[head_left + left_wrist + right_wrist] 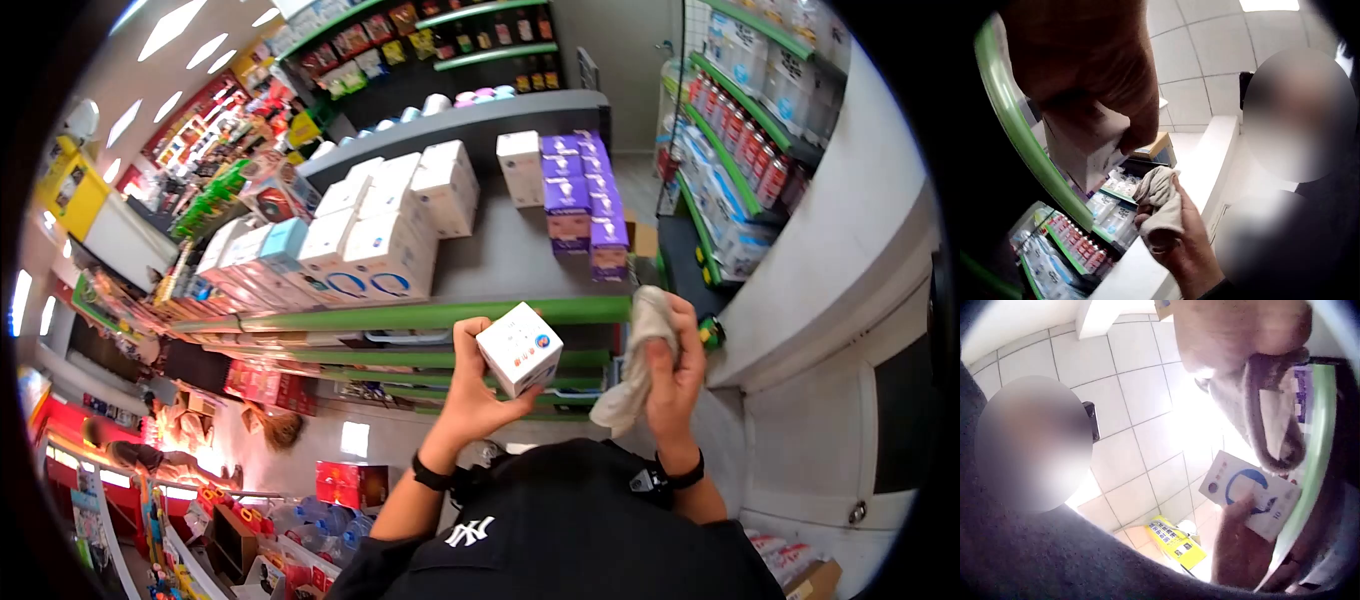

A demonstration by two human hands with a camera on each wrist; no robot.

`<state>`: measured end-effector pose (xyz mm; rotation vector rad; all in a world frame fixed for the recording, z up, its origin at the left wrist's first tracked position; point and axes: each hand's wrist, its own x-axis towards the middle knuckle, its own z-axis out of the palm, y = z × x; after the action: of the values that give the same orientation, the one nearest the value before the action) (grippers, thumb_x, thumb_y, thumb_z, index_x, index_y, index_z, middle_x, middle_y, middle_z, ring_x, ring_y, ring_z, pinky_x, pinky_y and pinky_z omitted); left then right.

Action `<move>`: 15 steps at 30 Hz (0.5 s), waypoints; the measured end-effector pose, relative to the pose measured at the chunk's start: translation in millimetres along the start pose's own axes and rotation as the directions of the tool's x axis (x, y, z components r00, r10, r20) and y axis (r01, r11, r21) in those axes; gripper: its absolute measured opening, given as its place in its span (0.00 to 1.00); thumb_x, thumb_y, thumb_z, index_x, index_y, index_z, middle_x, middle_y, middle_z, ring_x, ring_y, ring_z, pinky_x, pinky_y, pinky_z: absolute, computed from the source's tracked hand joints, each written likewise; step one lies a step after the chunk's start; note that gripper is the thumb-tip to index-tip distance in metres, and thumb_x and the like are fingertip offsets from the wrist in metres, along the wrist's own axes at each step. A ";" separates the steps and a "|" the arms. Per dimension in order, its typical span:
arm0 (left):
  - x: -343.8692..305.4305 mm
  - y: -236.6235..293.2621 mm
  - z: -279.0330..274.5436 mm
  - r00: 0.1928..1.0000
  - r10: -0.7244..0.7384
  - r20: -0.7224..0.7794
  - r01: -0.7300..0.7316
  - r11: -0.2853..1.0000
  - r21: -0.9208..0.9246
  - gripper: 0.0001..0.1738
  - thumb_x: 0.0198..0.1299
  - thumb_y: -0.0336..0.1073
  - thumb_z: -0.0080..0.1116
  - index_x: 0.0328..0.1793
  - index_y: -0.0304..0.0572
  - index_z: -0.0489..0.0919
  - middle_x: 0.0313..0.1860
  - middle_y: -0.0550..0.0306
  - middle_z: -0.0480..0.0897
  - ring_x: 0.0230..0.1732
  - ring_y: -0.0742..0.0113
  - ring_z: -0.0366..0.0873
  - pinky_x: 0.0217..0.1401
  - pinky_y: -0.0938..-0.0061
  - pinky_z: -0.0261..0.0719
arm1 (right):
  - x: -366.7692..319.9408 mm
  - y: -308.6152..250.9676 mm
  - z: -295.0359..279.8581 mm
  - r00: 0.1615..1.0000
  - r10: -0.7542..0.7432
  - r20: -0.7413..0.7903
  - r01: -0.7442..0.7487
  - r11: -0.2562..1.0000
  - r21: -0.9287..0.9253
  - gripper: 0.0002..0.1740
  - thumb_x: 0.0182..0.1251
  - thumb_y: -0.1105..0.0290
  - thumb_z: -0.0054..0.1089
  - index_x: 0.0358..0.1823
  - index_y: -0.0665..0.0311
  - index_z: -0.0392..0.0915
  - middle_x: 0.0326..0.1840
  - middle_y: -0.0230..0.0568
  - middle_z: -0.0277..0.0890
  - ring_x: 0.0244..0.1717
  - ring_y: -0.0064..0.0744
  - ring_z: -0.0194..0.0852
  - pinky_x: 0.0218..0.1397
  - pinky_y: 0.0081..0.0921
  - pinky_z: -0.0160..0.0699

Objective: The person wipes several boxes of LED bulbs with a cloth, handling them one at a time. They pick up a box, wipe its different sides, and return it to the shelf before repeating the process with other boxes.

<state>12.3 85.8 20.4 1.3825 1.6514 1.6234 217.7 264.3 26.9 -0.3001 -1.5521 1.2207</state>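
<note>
A white box [520, 348] is gripped in my left hand [468, 402], thumb at its lower side and fingers round its far left side. In the right wrist view the box [1254, 487] shows a blue ring, with the left hand [1235, 534] at its lower edge. My right hand [678, 375] holds a crumpled grey-beige cloth [638, 370], thumb pressed on it, to the right of the box and apart from it. The left wrist view shows the cloth [1161, 203] bunched in the right hand [1194, 250].
On the grey shelf top [490, 255] with a green front edge [400, 316] stand rows of white boxes [390, 245] at left and purple boxes [608, 215] at right. A side shelf with red cans [745, 150] stands right, beside a white pillar [850, 220]. A person [165, 460] is at far left.
</note>
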 end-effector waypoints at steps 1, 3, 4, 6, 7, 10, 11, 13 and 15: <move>-0.4 -1.9 0.2 0.995 0.087 0.040 -0.090 0.992 0.087 0.49 0.51 0.21 0.75 0.75 0.46 0.57 0.81 0.40 0.76 0.80 0.54 0.78 0.83 0.57 0.74 | 3.8 -4.7 1.6 0.998 0.027 0.056 -0.030 0.998 0.046 0.17 0.85 0.59 0.66 0.57 0.69 0.79 0.72 0.45 0.76 0.66 0.34 0.75 0.70 0.30 0.73; -0.5 14.9 1.8 0.990 0.069 0.119 -0.093 0.974 0.207 0.53 0.49 0.21 0.76 0.81 0.43 0.60 0.77 0.43 0.79 0.80 0.56 0.76 0.83 0.59 0.73 | 11.3 -11.6 4.4 0.991 0.012 0.135 -0.027 0.994 0.108 0.15 0.81 0.64 0.71 0.56 0.66 0.80 0.71 0.46 0.77 0.65 0.36 0.78 0.69 0.32 0.76; -1.4 17.5 7.2 0.993 0.088 0.072 -0.101 0.973 0.207 0.54 0.45 0.24 0.80 0.83 0.38 0.68 0.72 0.43 0.83 0.76 0.51 0.81 0.80 0.59 0.76 | 20.5 -15.4 3.4 0.969 -0.072 0.235 0.070 0.997 0.017 0.15 0.77 0.66 0.74 0.56 0.65 0.81 0.70 0.48 0.78 0.64 0.41 0.80 0.68 0.35 0.78; 3.4 25.3 11.8 0.975 0.169 0.147 -0.208 0.925 0.318 0.49 0.42 0.28 0.81 0.76 0.34 0.75 0.69 0.40 0.84 0.70 0.44 0.83 0.75 0.58 0.80 | 29.7 -25.7 6.5 0.891 -0.143 0.431 0.209 0.972 -0.109 0.17 0.71 0.68 0.76 0.56 0.65 0.81 0.68 0.51 0.79 0.63 0.49 0.82 0.65 0.39 0.81; 6.3 26.4 12.2 0.960 0.209 0.186 -0.265 0.889 0.373 0.47 0.40 0.30 0.81 0.73 0.32 0.79 0.67 0.38 0.85 0.67 0.41 0.85 0.72 0.57 0.81 | 31.8 -31.1 12.5 0.845 -0.138 0.516 0.248 0.957 -0.152 0.18 0.69 0.69 0.77 0.55 0.64 0.81 0.67 0.52 0.79 0.62 0.53 0.82 0.64 0.41 0.81; 6.7 17.0 10.8 0.934 0.300 0.195 -0.358 0.812 0.460 0.43 0.37 0.37 0.82 0.66 0.33 0.83 0.60 0.39 0.87 0.57 0.37 0.86 0.61 0.54 0.85 | 25.1 -33.2 29.2 0.789 -0.099 0.607 0.263 0.947 -0.187 0.18 0.67 0.69 0.77 0.55 0.63 0.81 0.64 0.53 0.77 0.61 0.60 0.81 0.61 0.47 0.82; 7.7 15.9 9.4 0.932 0.311 0.184 -0.362 0.803 0.473 0.43 0.37 0.38 0.82 0.66 0.33 0.83 0.59 0.40 0.87 0.56 0.38 0.87 0.60 0.54 0.85 | 22.4 -29.8 32.0 0.793 -0.085 0.603 0.255 0.946 -0.202 0.18 0.67 0.68 0.77 0.54 0.62 0.81 0.64 0.52 0.77 0.61 0.59 0.81 0.61 0.47 0.82; 8.2 17.4 8.5 0.938 0.305 0.166 -0.346 0.792 0.503 0.42 0.36 0.38 0.82 0.64 0.34 0.83 0.59 0.42 0.88 0.54 0.39 0.88 0.58 0.53 0.86 | 20.1 -27.6 33.6 0.786 -0.069 0.615 0.223 0.959 -0.176 0.18 0.67 0.68 0.77 0.54 0.62 0.80 0.64 0.51 0.76 0.61 0.59 0.81 0.60 0.47 0.83; 10.6 20.2 8.5 0.933 0.330 0.142 -0.354 0.781 0.515 0.43 0.36 0.38 0.83 0.64 0.34 0.84 0.59 0.42 0.88 0.55 0.40 0.88 0.58 0.53 0.86 | 18.1 -26.2 34.6 0.780 -0.071 0.622 0.208 0.966 -0.151 0.19 0.68 0.67 0.78 0.54 0.62 0.80 0.64 0.51 0.75 0.61 0.59 0.81 0.60 0.47 0.82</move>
<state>22.1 95.1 40.7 2.0860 2.0121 1.3316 192.1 247.3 62.6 0.1016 -2.2369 1.0839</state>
